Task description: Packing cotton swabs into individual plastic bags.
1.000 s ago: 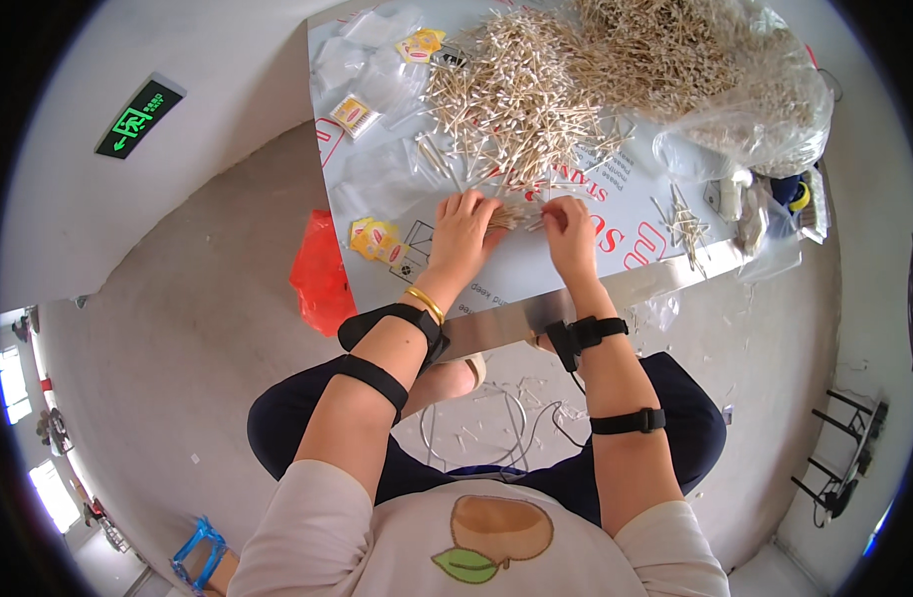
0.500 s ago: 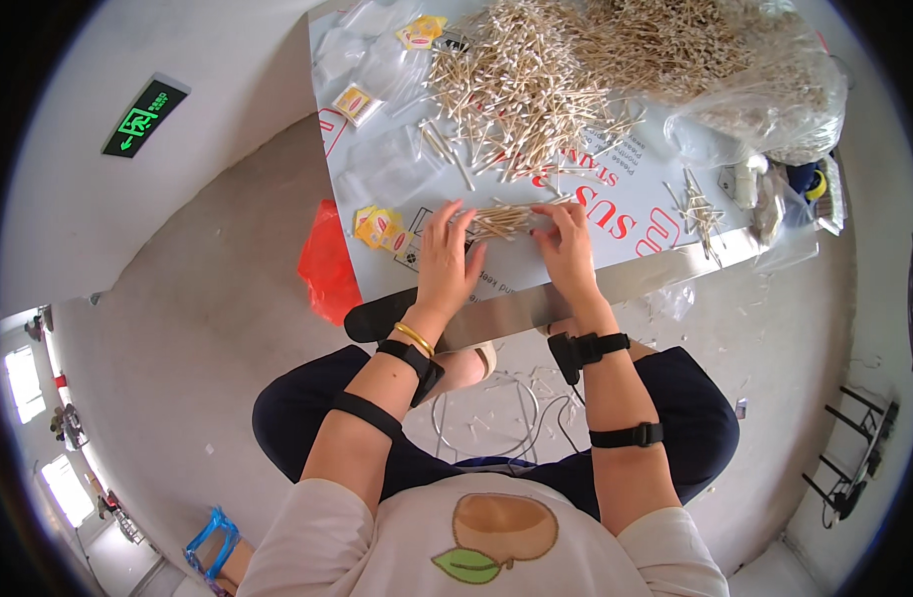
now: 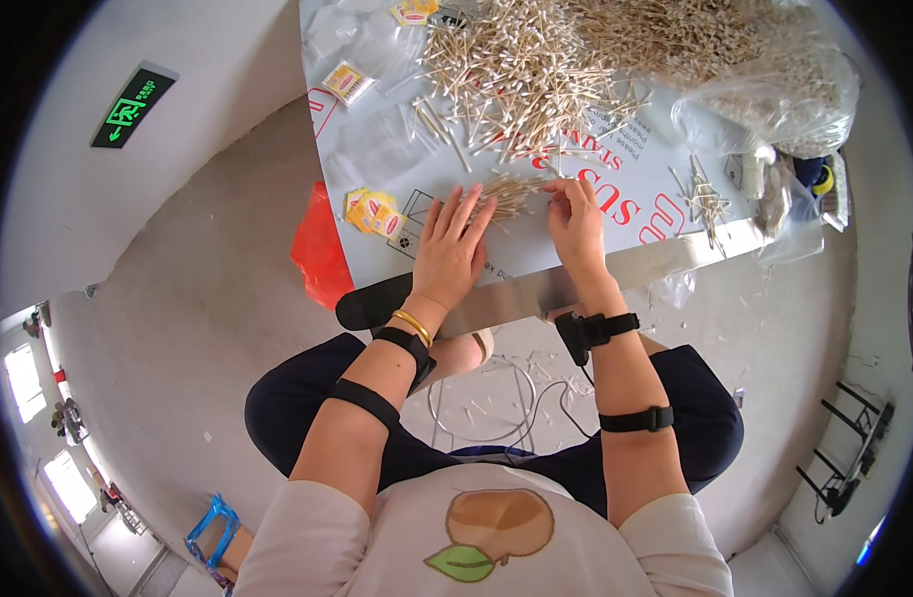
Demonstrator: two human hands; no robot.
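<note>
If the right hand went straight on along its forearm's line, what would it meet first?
For the right hand, probably the near edge of the large cotton swab pile; the small bundle lies left of that line. Depth is unclear.

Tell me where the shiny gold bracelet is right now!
In the head view, the gold bracelet is left of centre, around the person's left wrist, between the left hand and a black strap.

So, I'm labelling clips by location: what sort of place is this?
Probably a small indoor workroom: a heap of cotton swabs and a large clear plastic bag are on a metal-edged table, and a green sign is on the wall.
</note>
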